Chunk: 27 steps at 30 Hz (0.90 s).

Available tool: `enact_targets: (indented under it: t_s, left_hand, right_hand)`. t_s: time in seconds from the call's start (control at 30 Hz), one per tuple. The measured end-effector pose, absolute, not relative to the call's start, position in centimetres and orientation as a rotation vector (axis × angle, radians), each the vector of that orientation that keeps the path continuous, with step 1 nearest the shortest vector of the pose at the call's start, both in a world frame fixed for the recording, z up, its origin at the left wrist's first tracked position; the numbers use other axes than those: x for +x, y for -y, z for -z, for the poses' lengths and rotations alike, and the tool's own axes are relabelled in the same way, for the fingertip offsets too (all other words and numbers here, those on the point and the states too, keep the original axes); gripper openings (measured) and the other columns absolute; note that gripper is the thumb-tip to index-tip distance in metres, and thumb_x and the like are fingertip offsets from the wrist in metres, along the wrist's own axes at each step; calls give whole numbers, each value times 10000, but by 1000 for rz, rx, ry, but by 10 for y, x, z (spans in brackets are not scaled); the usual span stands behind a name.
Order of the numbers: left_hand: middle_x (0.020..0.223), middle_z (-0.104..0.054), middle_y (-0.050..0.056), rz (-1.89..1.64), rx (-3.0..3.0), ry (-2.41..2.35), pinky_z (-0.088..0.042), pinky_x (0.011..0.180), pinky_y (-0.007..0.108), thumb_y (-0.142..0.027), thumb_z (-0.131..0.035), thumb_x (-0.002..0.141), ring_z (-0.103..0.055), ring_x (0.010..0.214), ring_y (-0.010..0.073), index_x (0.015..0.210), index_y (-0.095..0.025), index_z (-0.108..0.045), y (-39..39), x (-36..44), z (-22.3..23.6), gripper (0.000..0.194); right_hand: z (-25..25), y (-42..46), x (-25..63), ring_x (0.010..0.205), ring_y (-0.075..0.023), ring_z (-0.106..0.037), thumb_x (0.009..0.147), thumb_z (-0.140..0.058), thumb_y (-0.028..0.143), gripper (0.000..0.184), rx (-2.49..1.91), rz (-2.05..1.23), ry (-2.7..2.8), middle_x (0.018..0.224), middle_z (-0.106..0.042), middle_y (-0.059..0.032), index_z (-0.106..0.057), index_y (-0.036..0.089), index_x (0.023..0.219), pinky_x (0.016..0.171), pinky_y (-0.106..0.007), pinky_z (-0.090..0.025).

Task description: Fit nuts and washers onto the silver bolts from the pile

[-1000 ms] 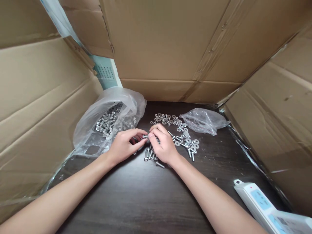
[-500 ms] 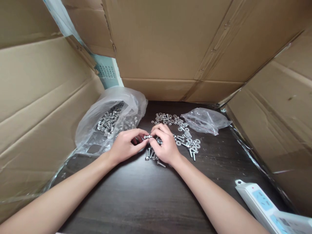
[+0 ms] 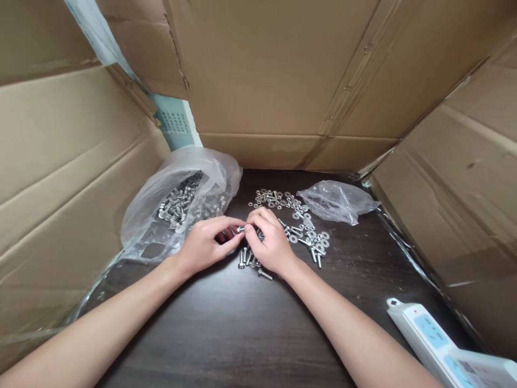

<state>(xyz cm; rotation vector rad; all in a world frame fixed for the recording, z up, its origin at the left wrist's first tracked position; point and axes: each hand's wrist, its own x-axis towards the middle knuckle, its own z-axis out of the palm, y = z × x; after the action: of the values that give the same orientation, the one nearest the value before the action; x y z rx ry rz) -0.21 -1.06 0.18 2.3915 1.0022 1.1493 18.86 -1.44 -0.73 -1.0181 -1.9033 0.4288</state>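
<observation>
A small silvery bolt (image 3: 240, 229) lies level between my two hands, just above the table. My left hand (image 3: 208, 241) pinches its head end between thumb and fingers. From the other side, my right hand (image 3: 270, 237) closes its thumb and forefinger over the threaded end, hiding the nut there. Below my fingers lie several loose bolts (image 3: 242, 258), partly covered by the right hand. Behind and right of that hand, washers (image 3: 325, 236), nuts (image 3: 279, 207) and more bolts (image 3: 319, 261) are scattered.
On the left stands an open clear plastic bag (image 3: 139, 215) full of bolts. A crumpled clear bag (image 3: 339, 200) lies at the back right. A white power strip (image 3: 420, 323) sits at the front right. Cardboard walls (image 3: 274, 70) enclose the dark table (image 3: 226, 334).
My right thumb and forefinger have moved over the nut that showed on the bolt, covering it. The left hand keeps its pinch. The whole view has shifted slightly.
</observation>
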Motion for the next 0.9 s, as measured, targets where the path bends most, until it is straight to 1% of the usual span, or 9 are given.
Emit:
enact_targets:
  t_s: [0.17,0.23,0.33,0.4,0.57,0.63,0.7,0.83,0.9]
  left_hand:
    - [852,-773,23,-1159,2386,-1012,-581,670,218,-237,-697,930,-693,657,119,1022,-162,-738,11,-2,-3,125]
    - [846,-773,25,-1157,2363,-1035,-583,659,215,-251,-701,930,-696,658,122,1021,-163,-741,11,-2,-4,133]
    - [832,-772,21,-1159,2320,-1054,-580,628,204,-272,-704,930,-696,649,121,1035,-171,-750,11,-2,-4,152]
    - [828,-771,19,-1153,2294,-1060,-575,610,195,-280,-708,928,-692,638,117,1038,-173,-752,11,-2,-4,159]
    - [834,-770,22,-1132,2298,-1028,-573,593,184,-257,-701,923,-689,637,113,1017,-168,-745,12,-1,-5,136]
    - [827,-767,20,-1133,2305,-1018,-570,585,179,-239,-703,916,-682,626,108,1006,-164,-740,12,-1,-5,123]
    - [810,-762,13,-1141,2301,-1024,-565,580,174,-229,-712,908,-671,607,101,1004,-161,-740,12,-1,-5,121]
    - [798,-759,8,-1141,2278,-1053,-560,577,174,-253,-721,911,-667,598,100,1008,-170,-750,12,0,-6,131]
    - [805,-763,11,-1135,2291,-1037,-560,579,177,-253,-717,913,-669,600,101,999,-170,-751,13,0,-6,124]
  right_hand:
    - [6,15,189,875,-212,-541,1051,-421,274,303,-1042,-434,1943,895,-612,-62,-579,212,800,826,-386,-466]
    - [4,16,189,900,-218,-550,1034,-444,268,249,-1056,-457,1936,921,-617,-62,-575,216,829,844,-393,-463]
    - [2,18,191,949,-229,-562,959,-505,222,84,-1044,-491,1938,983,-623,-63,-573,221,908,873,-406,-462]
    - [2,18,191,951,-231,-561,940,-509,212,72,-1039,-493,1954,991,-622,-63,-569,221,901,872,-408,-457]
    - [4,16,190,889,-216,-545,1016,-431,245,273,-1080,-439,1991,935,-626,-58,-570,216,782,844,-408,-424]
    - [4,16,190,877,-215,-540,1033,-411,258,302,-1090,-427,1982,922,-623,-60,-567,212,778,830,-409,-419]
    - [3,16,190,894,-218,-545,1022,-424,255,264,-1083,-444,1959,934,-616,-62,-556,210,798,835,-409,-425]
    - [1,18,191,932,-223,-558,951,-493,233,88,-1029,-496,1938,971,-605,-60,-543,219,879,850,-401,-453]
    - [1,18,192,919,-219,-560,938,-499,224,99,-1003,-500,1929,955,-601,-58,-540,221,849,846,-397,-463]
